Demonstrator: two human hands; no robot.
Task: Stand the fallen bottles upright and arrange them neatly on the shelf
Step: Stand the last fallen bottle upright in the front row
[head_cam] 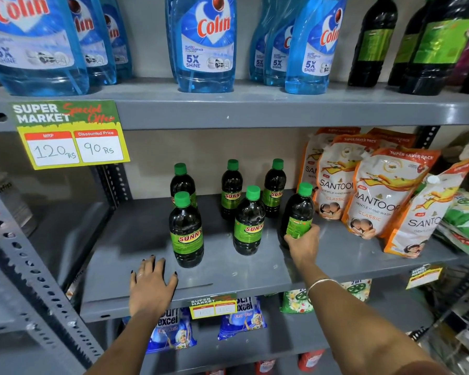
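Bottles: six green-capped Sunny bottles on the middle shelf [146, 239], none lying down | right hand [303, 243]: fingers wrapped round the tilted rightmost bottle [297, 215] | left hand [150, 282]: flat, fingers spread, empty | advice: settle base flat, align with front row.

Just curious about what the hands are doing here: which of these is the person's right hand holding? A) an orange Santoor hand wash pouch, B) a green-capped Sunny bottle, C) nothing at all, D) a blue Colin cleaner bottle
B: the right hand wraps the lower part of a green-capped Sunny bottle on the middle shelf, while the left hand lies flat on the shelf.
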